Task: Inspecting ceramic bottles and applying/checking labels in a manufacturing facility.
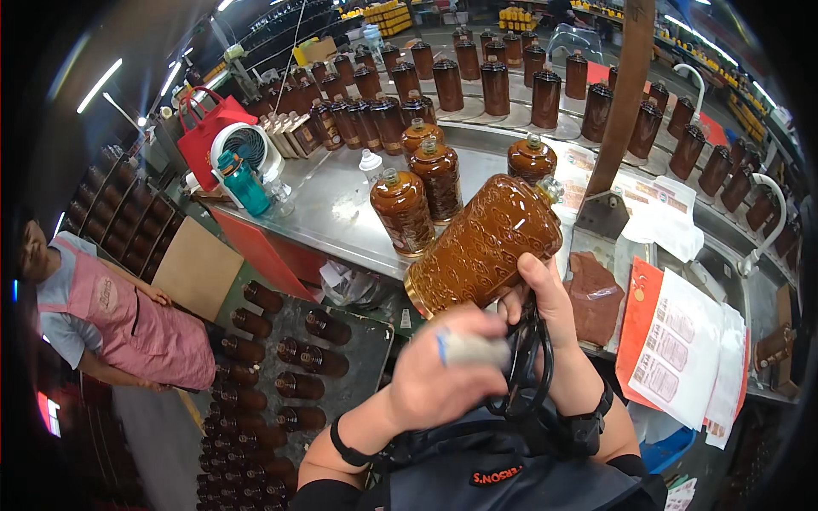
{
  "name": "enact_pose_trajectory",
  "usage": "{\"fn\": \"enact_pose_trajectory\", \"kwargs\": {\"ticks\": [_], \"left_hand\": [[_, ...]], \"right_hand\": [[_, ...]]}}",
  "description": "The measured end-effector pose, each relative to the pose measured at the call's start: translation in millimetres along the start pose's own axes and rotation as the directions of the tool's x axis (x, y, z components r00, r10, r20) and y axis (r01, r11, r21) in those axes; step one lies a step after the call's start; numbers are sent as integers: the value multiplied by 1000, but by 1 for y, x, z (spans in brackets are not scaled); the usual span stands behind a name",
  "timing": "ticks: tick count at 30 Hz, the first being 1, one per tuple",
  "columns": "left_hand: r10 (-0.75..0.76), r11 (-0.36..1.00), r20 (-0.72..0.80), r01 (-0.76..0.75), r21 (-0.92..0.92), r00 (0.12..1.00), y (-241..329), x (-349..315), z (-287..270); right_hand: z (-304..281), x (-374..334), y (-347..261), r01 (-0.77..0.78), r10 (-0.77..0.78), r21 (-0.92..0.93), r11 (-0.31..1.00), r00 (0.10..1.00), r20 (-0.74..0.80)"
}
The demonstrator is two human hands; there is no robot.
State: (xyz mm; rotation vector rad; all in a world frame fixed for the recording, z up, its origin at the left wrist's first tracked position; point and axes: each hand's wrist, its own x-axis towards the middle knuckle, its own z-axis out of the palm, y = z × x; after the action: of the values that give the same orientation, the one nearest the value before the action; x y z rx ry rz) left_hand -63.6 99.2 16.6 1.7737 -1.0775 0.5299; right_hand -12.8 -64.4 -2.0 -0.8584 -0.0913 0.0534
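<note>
The brown bottle (477, 243) lies tilted across the right hand (550, 311), gripped with the thumb against its side, neck to upper right. The left hand (447, 366) is curled, just below, a pale thing (475, 351) at its blurred fingers; I cannot tell whether it grips. Printed sheets (673, 336) lie at right; orange lettering marks the apron (545, 494).

Your left forearm (317, 467) slants up and inward from the lower edge, a dark band (348, 443) around the wrist. Your left hand (452, 366) is blurred, its fingers bent, with a pale covering (475, 350) over part of them. Your right forearm (620, 436) angles inward too, another dark strap (591, 419) at its wrist; your right hand (545, 300) is raised in a grip, thumb (537, 274) extended upward, the other fingers partly hidden.
</note>
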Motion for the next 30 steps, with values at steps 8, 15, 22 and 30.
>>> {"fn": "enact_pose_trajectory", "kwargs": {"ticks": [8, 15, 22, 30], "left_hand": [[29, 847, -563, 279, 453, 826, -13, -14, -33], [-123, 968, -528, 219, 122, 840, -26, -47, -37], [-321, 932, -524, 362, -26, 789, -18, -14, -6], [-537, 841, -477, 490, -232, 696, -37, -15, -13]], "right_hand": [[14, 2, -2, -20, 21, 45, 999, 1000, -23], [20, 1, -2, -51, 54, 53, 997, 996, -69], [14, -5, 4, -86, 74, 190, 978, 995, 72], [16, -9, 4, -39, 38, 94, 995, 999, 18]]}}
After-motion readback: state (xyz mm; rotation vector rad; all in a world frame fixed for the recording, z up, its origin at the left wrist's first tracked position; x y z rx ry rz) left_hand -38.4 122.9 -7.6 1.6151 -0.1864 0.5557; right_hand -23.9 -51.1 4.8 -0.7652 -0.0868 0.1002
